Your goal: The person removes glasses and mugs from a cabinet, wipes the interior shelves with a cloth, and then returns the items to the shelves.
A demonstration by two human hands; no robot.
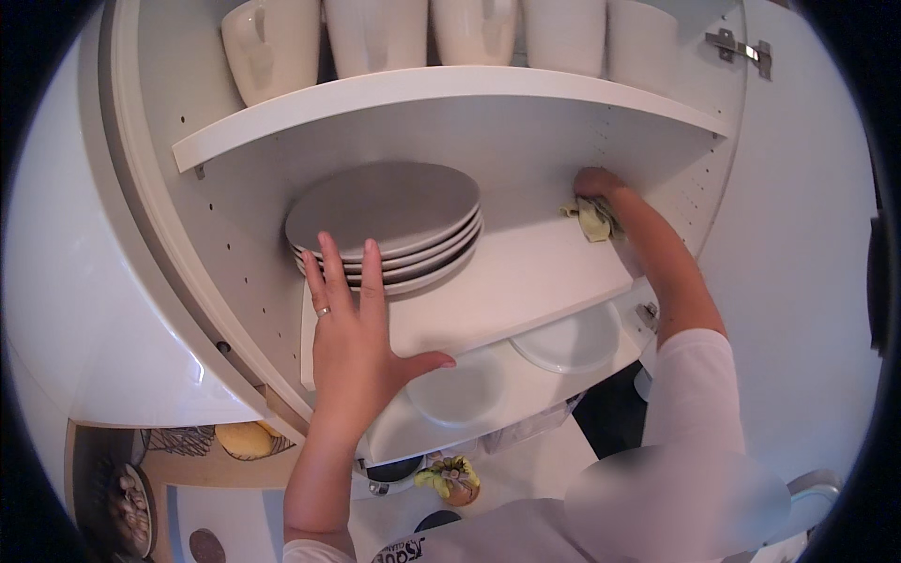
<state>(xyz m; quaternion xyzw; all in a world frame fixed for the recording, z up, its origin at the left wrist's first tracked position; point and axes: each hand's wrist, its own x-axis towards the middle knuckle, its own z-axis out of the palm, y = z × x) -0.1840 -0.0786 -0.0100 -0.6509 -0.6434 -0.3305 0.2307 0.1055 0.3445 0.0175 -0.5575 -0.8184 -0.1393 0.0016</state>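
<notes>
A stack of several grey plates (383, 207) stands at the left of the white cabinet shelf (493, 288). My left hand (352, 338) is spread before the stack, its fingers at the plates' front rims; whether they touch the rims I cannot tell. A ring sits on one finger, and the thumb points right over the shelf below. Deep at the right of the same shelf, my right hand (597, 183) is closed on a yellow-green cloth (595, 219). The cloth hangs below the hand onto the shelf near the back corner. The right fingers are mostly hidden.
Several white mugs (376, 39) line the upper shelf (450, 81). Pale dishes (570, 338) rest on the lower shelf. An open cabinet door (795, 232) stands at the right, hinged. Below are a plant pot (462, 492) and a wire basket (257, 447) with yellow fruit.
</notes>
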